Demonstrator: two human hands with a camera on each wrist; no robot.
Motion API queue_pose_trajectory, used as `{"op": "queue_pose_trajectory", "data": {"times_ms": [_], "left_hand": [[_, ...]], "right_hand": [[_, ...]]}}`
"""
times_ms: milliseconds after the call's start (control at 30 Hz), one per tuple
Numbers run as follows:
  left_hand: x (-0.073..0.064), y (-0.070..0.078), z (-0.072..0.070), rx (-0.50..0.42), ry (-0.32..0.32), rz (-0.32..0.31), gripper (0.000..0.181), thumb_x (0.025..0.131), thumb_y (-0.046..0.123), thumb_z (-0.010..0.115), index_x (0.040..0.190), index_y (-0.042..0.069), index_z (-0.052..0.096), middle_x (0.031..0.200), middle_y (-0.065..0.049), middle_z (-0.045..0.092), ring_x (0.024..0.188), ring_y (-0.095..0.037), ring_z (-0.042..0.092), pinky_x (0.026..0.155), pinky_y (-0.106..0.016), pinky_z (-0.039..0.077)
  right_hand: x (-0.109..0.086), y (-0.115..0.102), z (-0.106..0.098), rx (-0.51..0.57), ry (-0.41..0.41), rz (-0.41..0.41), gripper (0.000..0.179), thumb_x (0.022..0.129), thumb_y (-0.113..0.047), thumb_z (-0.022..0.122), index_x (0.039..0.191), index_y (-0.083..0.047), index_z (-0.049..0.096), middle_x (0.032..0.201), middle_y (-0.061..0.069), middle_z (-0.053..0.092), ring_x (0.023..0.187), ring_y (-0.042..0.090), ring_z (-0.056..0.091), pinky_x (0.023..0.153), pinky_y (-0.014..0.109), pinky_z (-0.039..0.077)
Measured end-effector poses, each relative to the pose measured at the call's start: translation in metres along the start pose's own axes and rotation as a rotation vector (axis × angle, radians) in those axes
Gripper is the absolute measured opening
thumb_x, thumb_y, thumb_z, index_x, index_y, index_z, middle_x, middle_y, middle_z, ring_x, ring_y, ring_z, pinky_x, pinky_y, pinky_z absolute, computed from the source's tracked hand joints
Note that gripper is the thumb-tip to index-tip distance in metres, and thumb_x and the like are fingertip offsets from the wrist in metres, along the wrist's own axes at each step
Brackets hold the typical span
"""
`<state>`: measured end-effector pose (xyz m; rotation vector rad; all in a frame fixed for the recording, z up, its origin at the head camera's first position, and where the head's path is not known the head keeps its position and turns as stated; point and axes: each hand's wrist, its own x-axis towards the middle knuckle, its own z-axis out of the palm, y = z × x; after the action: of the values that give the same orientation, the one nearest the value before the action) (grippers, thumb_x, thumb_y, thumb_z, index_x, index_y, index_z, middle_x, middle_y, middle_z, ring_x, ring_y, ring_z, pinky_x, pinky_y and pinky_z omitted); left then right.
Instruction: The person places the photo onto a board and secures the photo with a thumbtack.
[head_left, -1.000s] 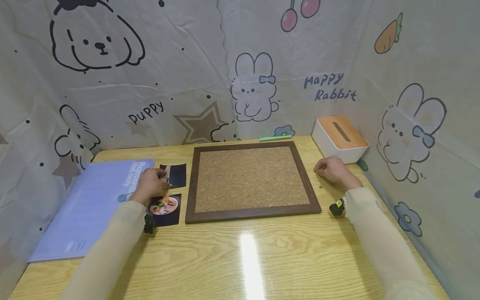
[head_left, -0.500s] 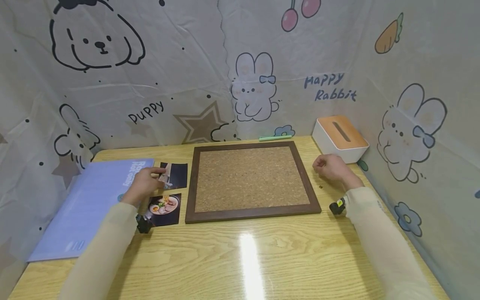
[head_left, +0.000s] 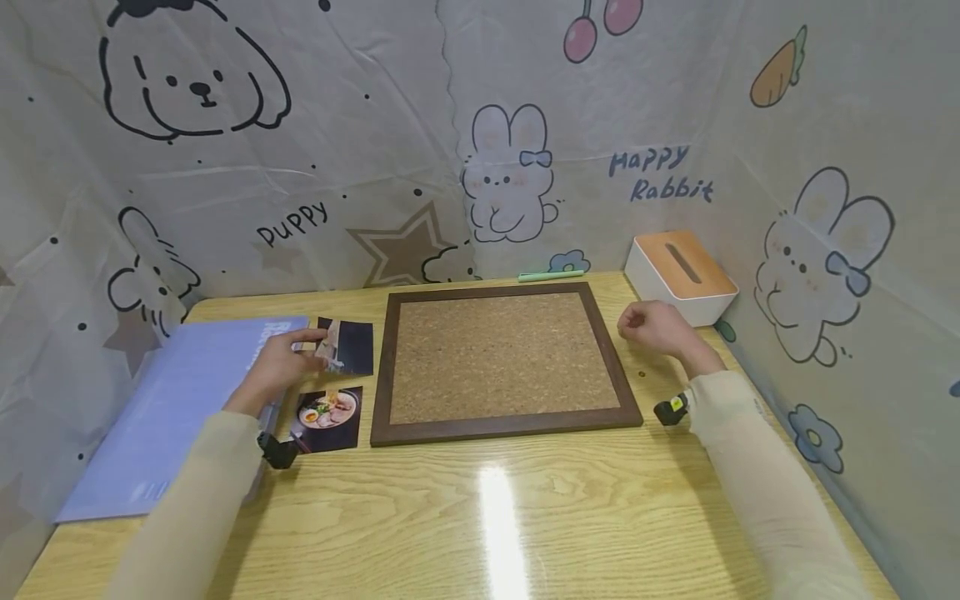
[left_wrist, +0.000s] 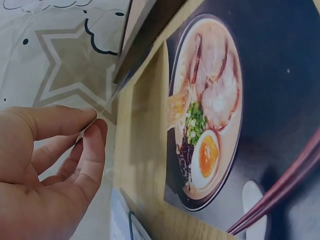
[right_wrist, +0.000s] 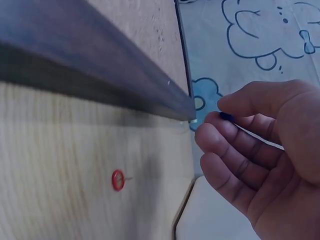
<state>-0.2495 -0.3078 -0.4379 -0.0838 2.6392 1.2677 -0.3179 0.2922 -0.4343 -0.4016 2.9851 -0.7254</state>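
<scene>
My left hand (head_left: 272, 367) pinches the left edge of a dark photo (head_left: 356, 348) between thumb and fingers; the left wrist view shows that photo almost edge-on at the fingertips. Just in front of it, a ramen photo (head_left: 330, 418) lies face up on the table. A cork board (head_left: 502, 358) with a dark brown frame lies right of both photos. Past the frame's right side, my right hand (head_left: 656, 327) pinches a small dark blue thumbtack (right_wrist: 226, 116), mostly hidden by the fingers. Below that hand, a red thumbtack (right_wrist: 118, 180) lies on the wood, its pin pointing sideways.
A blue-violet folder (head_left: 150, 433) lies at the left, partly under my left forearm. Behind the board is a green pen (head_left: 551, 276). A white tissue box (head_left: 681, 275) with a wooden lid stands at the back right, close behind my right hand. Printed cloth walls enclose the table.
The left hand has shifted left and slightly back off the ramen photo, and the dark photo's near edge has lifted. My right hand has moved slightly back and left.
</scene>
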Motion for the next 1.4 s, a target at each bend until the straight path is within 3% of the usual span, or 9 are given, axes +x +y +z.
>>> {"op": "queue_pose_trajectory", "data": {"times_ms": [333, 633, 833, 1067, 1167, 1233, 1267, 1333, 1400], "left_hand": [[-0.009, 0.011, -0.004, -0.043, 0.026, 0.02, 0.064, 0.097, 0.017, 0.065, 0.155, 0.016, 0.038, 0.156, -0.028, 0.037, 0.136, -0.043, 0.048, 0.106, -0.06, 0.044], [-0.013, 0.029, 0.006, -0.113, -0.029, 0.026, 0.066, 0.096, 0.023, 0.068, 0.155, 0.019, 0.039, 0.169, -0.014, 0.005, 0.145, -0.04, 0.037, 0.113, -0.062, 0.034], [-0.014, 0.041, 0.021, -0.163, -0.046, 0.048, 0.065, 0.095, 0.017, 0.068, 0.154, 0.019, 0.04, 0.167, -0.013, 0.019, 0.145, -0.039, 0.039, 0.113, -0.062, 0.035], [-0.015, 0.051, 0.042, -0.236, -0.067, 0.054, 0.065, 0.094, 0.013, 0.068, 0.153, 0.018, 0.042, 0.164, -0.011, 0.028, 0.146, -0.037, 0.038, 0.112, -0.057, 0.039], [-0.016, 0.053, 0.051, -0.236, -0.081, 0.046, 0.064, 0.094, 0.013, 0.068, 0.153, 0.019, 0.043, 0.163, -0.011, 0.031, 0.145, -0.036, 0.04, 0.111, -0.055, 0.042], [-0.016, 0.054, 0.057, -0.231, -0.092, 0.046, 0.063, 0.095, 0.015, 0.068, 0.152, 0.02, 0.044, 0.162, -0.012, 0.033, 0.144, -0.035, 0.042, 0.101, -0.046, 0.05], [-0.016, 0.055, 0.06, -0.237, -0.099, 0.032, 0.062, 0.095, 0.016, 0.068, 0.151, 0.023, 0.045, 0.16, -0.013, 0.036, 0.129, -0.039, 0.055, 0.086, -0.042, 0.055], [-0.016, 0.055, 0.066, -0.242, -0.109, 0.009, 0.061, 0.095, 0.018, 0.068, 0.15, 0.028, 0.046, 0.157, -0.015, 0.041, 0.082, -0.044, 0.059, 0.058, -0.036, 0.046], [-0.016, 0.056, 0.072, -0.26, -0.119, -0.002, 0.06, 0.095, 0.018, 0.068, 0.15, 0.029, 0.046, 0.157, -0.016, 0.041, 0.081, -0.043, 0.059, 0.052, -0.037, 0.036]], "right_hand": [[0.001, -0.022, -0.007, 0.127, -0.018, 0.007, 0.017, 0.096, -0.024, 0.066, 0.092, -0.008, 0.067, 0.088, 0.017, 0.072, 0.07, 0.021, 0.067, 0.059, 0.029, 0.05], [0.003, -0.051, -0.01, 0.199, -0.067, -0.036, 0.019, 0.098, -0.019, 0.064, 0.106, -0.005, 0.072, 0.092, 0.015, 0.075, 0.082, 0.028, 0.072, 0.075, 0.043, 0.059], [0.008, -0.07, -0.008, 0.243, -0.101, -0.031, 0.018, 0.098, -0.017, 0.063, 0.107, -0.004, 0.072, 0.098, 0.015, 0.075, 0.086, 0.03, 0.072, 0.078, 0.05, 0.059], [0.015, -0.09, 0.0, 0.223, -0.092, -0.096, 0.012, 0.096, -0.022, 0.068, 0.099, -0.011, 0.073, 0.089, 0.008, 0.074, 0.08, 0.02, 0.069, 0.068, 0.033, 0.056], [0.016, -0.099, 0.004, 0.26, -0.111, -0.101, 0.012, 0.096, -0.02, 0.068, 0.1, -0.009, 0.073, 0.092, 0.011, 0.074, 0.082, 0.022, 0.07, 0.073, 0.041, 0.058], [0.018, -0.105, 0.007, 0.281, -0.118, -0.099, 0.012, 0.096, -0.019, 0.068, 0.1, -0.009, 0.073, 0.092, 0.012, 0.075, 0.083, 0.024, 0.071, 0.076, 0.046, 0.059], [0.018, -0.108, 0.009, 0.294, -0.122, -0.101, 0.011, 0.095, -0.018, 0.068, 0.099, -0.009, 0.073, 0.092, 0.013, 0.075, 0.084, 0.027, 0.071, 0.077, 0.048, 0.059], [0.02, -0.114, 0.012, 0.303, -0.126, -0.107, 0.011, 0.095, -0.017, 0.068, 0.098, -0.008, 0.073, 0.092, 0.012, 0.075, 0.084, 0.028, 0.072, 0.077, 0.049, 0.059], [0.023, -0.119, 0.015, 0.314, -0.133, -0.117, 0.011, 0.095, -0.017, 0.068, 0.098, -0.007, 0.073, 0.092, 0.013, 0.075, 0.082, 0.027, 0.073, 0.077, 0.05, 0.059]]}}
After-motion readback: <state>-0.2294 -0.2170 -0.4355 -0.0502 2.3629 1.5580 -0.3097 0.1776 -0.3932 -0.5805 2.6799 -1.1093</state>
